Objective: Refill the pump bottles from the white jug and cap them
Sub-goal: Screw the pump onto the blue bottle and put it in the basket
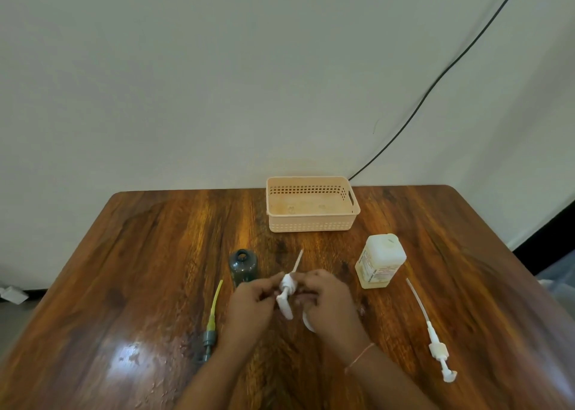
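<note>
Both hands meet at the table's front middle around a white pump head (286, 287). My left hand (250, 305) pinches its collar from the left and my right hand (330, 300) from the right. Its thin dip tube sticks up and away from me, and its nozzle points toward me. A white rounded object (306, 322) shows under my right hand, mostly hidden. A dark grey bottle (243, 267) stands open, without a pump, just beyond my left hand. The white jug (380, 261) stands to the right, apart from both hands.
A grey pump with a yellow tube (212, 320) lies left of my left arm. A second white pump (435, 341) lies at the right. A peach perforated basket (311, 223) stands at the table's far edge by the wall, with a black cable behind it.
</note>
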